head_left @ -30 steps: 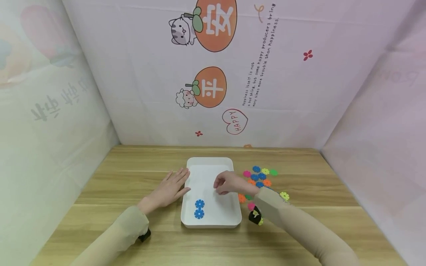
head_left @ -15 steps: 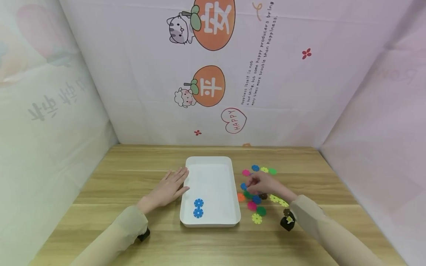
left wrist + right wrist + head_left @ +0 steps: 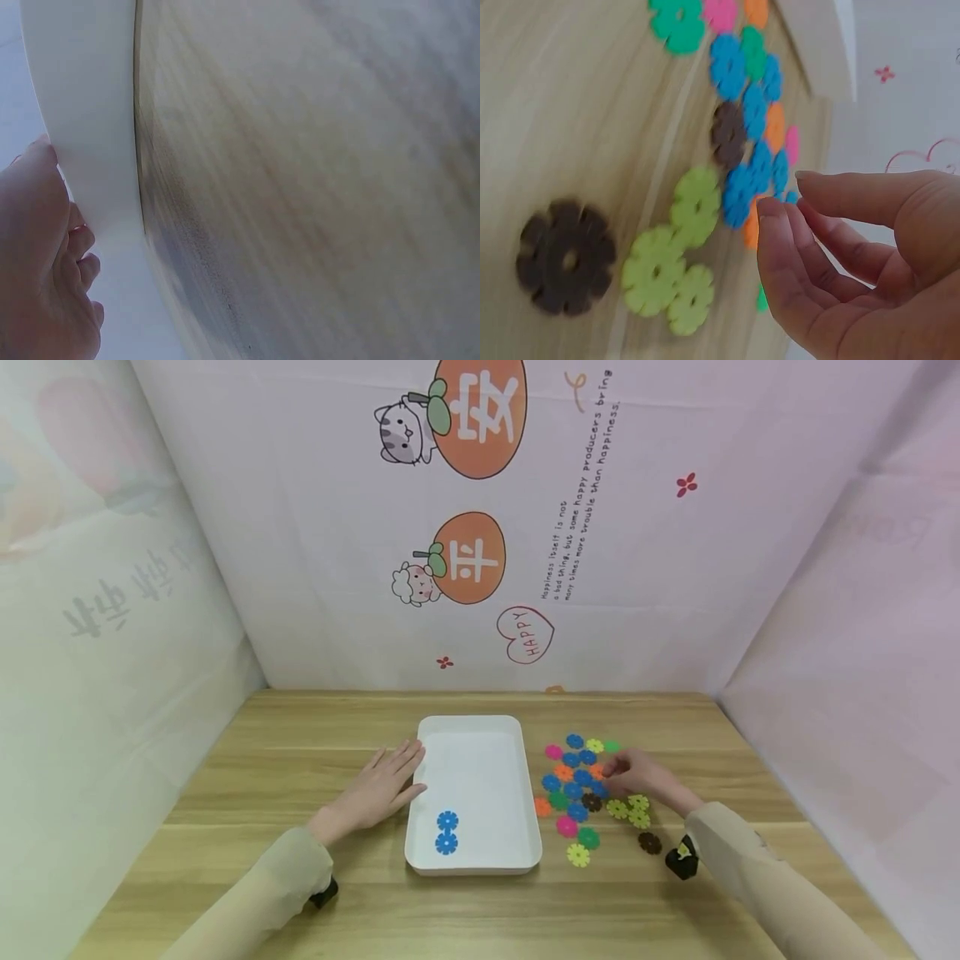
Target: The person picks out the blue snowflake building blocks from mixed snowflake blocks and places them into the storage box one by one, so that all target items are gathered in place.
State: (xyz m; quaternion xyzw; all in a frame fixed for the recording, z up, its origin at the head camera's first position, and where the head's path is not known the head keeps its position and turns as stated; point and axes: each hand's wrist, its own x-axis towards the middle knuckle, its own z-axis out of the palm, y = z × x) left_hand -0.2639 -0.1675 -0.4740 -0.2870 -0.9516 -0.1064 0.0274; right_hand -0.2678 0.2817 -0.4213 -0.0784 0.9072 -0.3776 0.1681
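My left hand rests with its fingers straight on the left rim of a white tray. The left wrist view shows the same hand against the tray's wall. Inside the tray, near its front left, lie two blue snowflake discs, one behind the other. Over the loose discs right of the tray hovers my right hand, close to an orange disc and a blue disc. In the right wrist view, this hand has its thumb and fingertips apart, nothing between them.
Several blue, green, pink, orange and yellow snowflake discs lie scattered on the wooden table. Yellow-green discs and a dark brown disc sit nearest my right wrist. A printed white cloth wall stands behind the table.
My right hand has left the tray and moved rightward across the loose discs to their right side. The left hand and the two blue discs in the tray have stayed put.
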